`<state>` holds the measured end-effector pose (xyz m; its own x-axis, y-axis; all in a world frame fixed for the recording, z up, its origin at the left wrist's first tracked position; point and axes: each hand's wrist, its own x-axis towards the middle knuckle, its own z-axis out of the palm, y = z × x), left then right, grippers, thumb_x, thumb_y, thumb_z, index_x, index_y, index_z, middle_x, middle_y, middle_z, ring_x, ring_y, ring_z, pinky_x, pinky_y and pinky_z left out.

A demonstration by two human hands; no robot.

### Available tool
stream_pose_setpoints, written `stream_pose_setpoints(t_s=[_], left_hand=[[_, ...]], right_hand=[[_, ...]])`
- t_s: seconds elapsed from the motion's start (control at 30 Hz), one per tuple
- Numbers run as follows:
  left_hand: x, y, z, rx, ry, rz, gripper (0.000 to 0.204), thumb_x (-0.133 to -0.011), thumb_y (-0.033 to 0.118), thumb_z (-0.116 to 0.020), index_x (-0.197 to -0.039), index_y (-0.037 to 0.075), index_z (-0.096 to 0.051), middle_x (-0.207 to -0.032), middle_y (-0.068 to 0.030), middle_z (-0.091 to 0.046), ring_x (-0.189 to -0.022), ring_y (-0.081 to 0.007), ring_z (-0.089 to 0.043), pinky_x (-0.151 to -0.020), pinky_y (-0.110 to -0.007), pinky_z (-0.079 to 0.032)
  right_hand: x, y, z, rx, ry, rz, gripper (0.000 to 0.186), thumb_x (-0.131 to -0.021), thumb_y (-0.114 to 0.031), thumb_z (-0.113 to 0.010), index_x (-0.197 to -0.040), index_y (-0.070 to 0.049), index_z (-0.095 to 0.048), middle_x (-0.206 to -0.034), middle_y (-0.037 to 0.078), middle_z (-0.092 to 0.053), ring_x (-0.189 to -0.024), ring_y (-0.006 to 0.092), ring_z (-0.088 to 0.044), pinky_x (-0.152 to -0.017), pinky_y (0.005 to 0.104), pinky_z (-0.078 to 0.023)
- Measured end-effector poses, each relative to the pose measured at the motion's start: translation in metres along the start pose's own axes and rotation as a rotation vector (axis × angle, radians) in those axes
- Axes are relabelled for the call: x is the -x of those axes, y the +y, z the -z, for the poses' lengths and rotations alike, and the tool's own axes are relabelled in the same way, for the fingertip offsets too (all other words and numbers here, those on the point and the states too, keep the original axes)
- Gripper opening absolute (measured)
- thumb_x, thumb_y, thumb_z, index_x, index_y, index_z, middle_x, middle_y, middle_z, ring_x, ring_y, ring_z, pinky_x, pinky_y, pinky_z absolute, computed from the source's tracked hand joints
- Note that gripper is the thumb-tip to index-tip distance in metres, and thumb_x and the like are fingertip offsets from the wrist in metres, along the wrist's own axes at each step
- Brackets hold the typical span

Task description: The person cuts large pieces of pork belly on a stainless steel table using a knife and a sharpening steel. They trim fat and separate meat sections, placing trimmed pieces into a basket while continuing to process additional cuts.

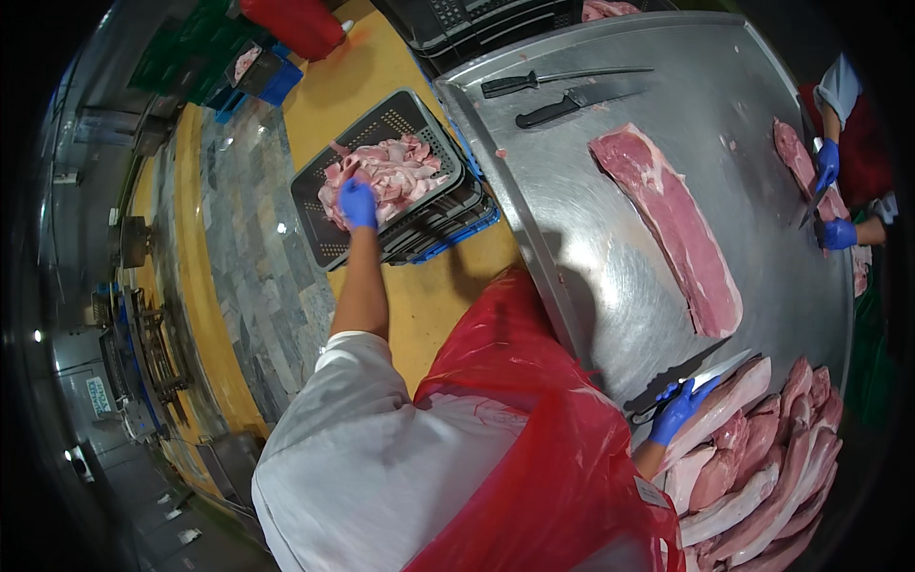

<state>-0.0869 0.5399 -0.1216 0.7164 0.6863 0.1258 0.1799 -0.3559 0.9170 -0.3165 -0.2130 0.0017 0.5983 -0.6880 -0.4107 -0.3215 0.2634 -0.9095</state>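
My left hand (358,202), in a blue glove, reaches out over a grey perforated crate (332,250) heaped with pale pink meat trimmings (400,170). Its fingers are closed, and a reddish meat scrap (349,173) shows at their tips. At the right my gloved right hand (677,410) grips a knife (724,368), blade angled up and to the right. It is beside a pile of meat pieces (762,467) at the near right of the metal table (610,257). Farther off, a long trimmed loin (672,229) lies flat on the table.
A sharpening steel (562,81) and a black-handled knife (577,103) lie at the table's far left. Across the table, a co-worker's gloved hands (831,195) work with a knife on another meat strip (793,157). Black crates (477,29) stand beyond; a raised rim edges the table.
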Motion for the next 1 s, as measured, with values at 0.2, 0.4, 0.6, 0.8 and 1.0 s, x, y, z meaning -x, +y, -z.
stream_pose_setpoints(t_s=[0.2, 0.4, 0.6, 0.8, 1.0], left_hand=[[0.166, 0.290, -0.285, 0.007, -0.619, -0.740, 0.017, -0.090, 0.010, -0.063, -0.105, 0.003, -0.069, -0.098, -0.0158, -0.071, -0.088, -0.0259, -0.069, -0.080, -0.035, -0.053], [0.284, 0.384, -0.427, 0.085, -1.226, -1.131, 0.021, -0.091, 0.013, -0.060, -0.107, 0.004, -0.070, -0.103, -0.0188, -0.070, -0.096, -0.0351, -0.068, -0.085, -0.040, -0.053], [0.398, 0.396, -0.503, -0.029, -1.629, -1.302, 0.027, -0.090, 0.021, -0.059, -0.110, 0.007, -0.071, -0.107, -0.0180, -0.069, -0.096, -0.0393, -0.065, -0.087, -0.046, -0.051], [0.452, 0.379, -0.528, -0.223, -1.723, -1.356, 0.038, -0.092, 0.031, -0.055, -0.122, 0.011, -0.068, -0.113, -0.0182, -0.067, -0.106, -0.0381, -0.063, -0.095, -0.049, -0.048], [0.456, 0.372, -0.534, -0.238, -1.732, -1.354, 0.043, -0.091, 0.032, -0.061, -0.125, 0.007, -0.065, -0.113, -0.0213, -0.068, -0.100, -0.0417, -0.065, -0.091, -0.045, -0.051]], right_hand=[[-0.069, 0.012, 0.008, -0.408, -0.060, -0.181, 0.072, -0.100, -0.009, -0.045, -0.157, -0.035, -0.008, -0.068, 0.000, -0.046, -0.053, 0.0109, -0.043, -0.046, 0.0259, -0.039], [-0.065, -0.020, -0.046, -0.738, 0.042, -0.144, 0.052, -0.102, -0.009, -0.041, -0.142, -0.031, -0.017, -0.072, 0.005, -0.049, -0.057, 0.0144, -0.049, -0.051, 0.0303, -0.049], [-0.053, -0.020, -0.061, -0.698, 0.239, -0.153, 0.074, -0.103, -0.006, -0.040, -0.158, -0.036, 0.000, -0.078, 0.007, -0.051, -0.059, 0.0142, -0.051, -0.051, 0.0304, -0.051], [-0.042, 0.003, -0.091, -0.680, 0.271, -0.130, 0.076, -0.101, -0.006, -0.042, -0.158, -0.028, 0.002, -0.082, 0.008, -0.052, -0.056, 0.0157, -0.054, -0.049, 0.0312, -0.051], [-0.068, 0.005, -0.117, -0.745, 0.380, -0.019, 0.078, -0.098, -0.006, -0.044, -0.158, -0.025, 0.002, -0.079, 0.008, -0.052, -0.055, 0.0157, -0.053, -0.047, 0.0317, -0.051]])
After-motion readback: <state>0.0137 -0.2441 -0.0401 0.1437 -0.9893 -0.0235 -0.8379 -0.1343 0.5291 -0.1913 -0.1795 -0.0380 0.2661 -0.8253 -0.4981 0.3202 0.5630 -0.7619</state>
